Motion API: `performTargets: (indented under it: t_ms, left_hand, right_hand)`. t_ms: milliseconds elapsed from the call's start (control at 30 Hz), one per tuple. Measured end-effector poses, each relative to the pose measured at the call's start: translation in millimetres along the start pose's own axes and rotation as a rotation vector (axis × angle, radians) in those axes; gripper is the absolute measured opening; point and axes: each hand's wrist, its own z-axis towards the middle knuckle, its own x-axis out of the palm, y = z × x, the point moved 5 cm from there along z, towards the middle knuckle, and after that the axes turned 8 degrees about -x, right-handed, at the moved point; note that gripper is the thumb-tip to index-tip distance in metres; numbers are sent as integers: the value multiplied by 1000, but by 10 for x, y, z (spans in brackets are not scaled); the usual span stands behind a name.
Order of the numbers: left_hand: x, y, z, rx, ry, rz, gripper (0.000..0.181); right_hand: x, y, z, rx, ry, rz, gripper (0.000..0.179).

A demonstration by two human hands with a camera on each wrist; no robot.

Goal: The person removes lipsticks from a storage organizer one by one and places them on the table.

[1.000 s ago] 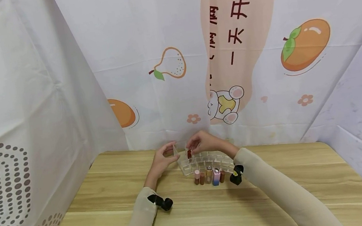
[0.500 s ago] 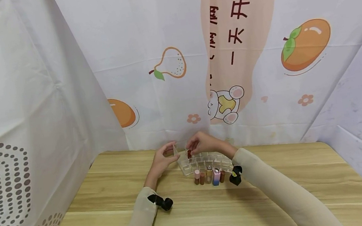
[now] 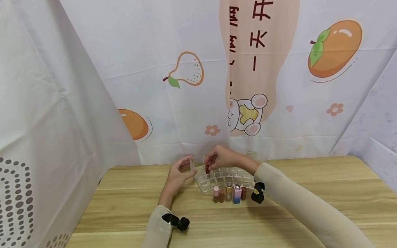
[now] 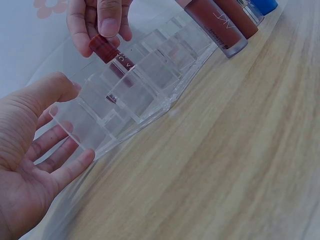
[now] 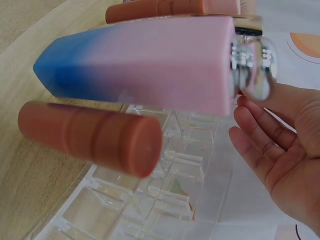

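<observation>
A clear lipstick organizer [image 3: 205, 186] with stepped compartments stands at the back of the wooden table. My left hand [image 3: 177, 177] grips its left end, thumb [image 4: 59, 86] at the upper edge and fingers around the side wall. With thumb and fingertips, my right hand [image 3: 223, 157] pinches the cap of a dark red lip gloss tube [image 4: 104, 49]. The tube's lower part stands inside a compartment near the organizer's left end, seen through the clear walls. In the right wrist view the fingertips are hidden behind a pink and blue lipstick [image 5: 150, 65].
Several lip products line the organizer's front, among them a pink-capped tube [image 3: 216, 194], a gold-capped tube [image 3: 229, 190] and a reddish-brown tube [image 5: 90, 137]. Right behind the organizer hangs a printed white curtain [image 3: 168, 123]. Wooden tabletop [image 3: 212, 238] extends toward me.
My right wrist and sleeve have shifted slightly left. The red lip gloss tube stays pinched at the same compartment, and my left hand has held still on the organizer.
</observation>
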Motion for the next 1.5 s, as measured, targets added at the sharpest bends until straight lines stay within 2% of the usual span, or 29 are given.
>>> performTargets:
  t_ms: [467, 800, 1233, 1500]
  left_hand:
    - [-11, -11, -5, 6, 1, 2, 58]
    - [-29, 254, 152, -17, -21, 16, 60]
    - [-38, 230, 133, 3, -30, 18, 58]
    - [-37, 238, 133, 5, -25, 14, 58]
  right_hand:
    - [9, -65, -2, -5, -4, -7, 13]
    - [12, -40, -22, -16, -8, -10, 12]
    - [-5, -68, -71, 33, -39, 16, 14]
    - [-7, -47, -126, 28, -70, 49, 19]
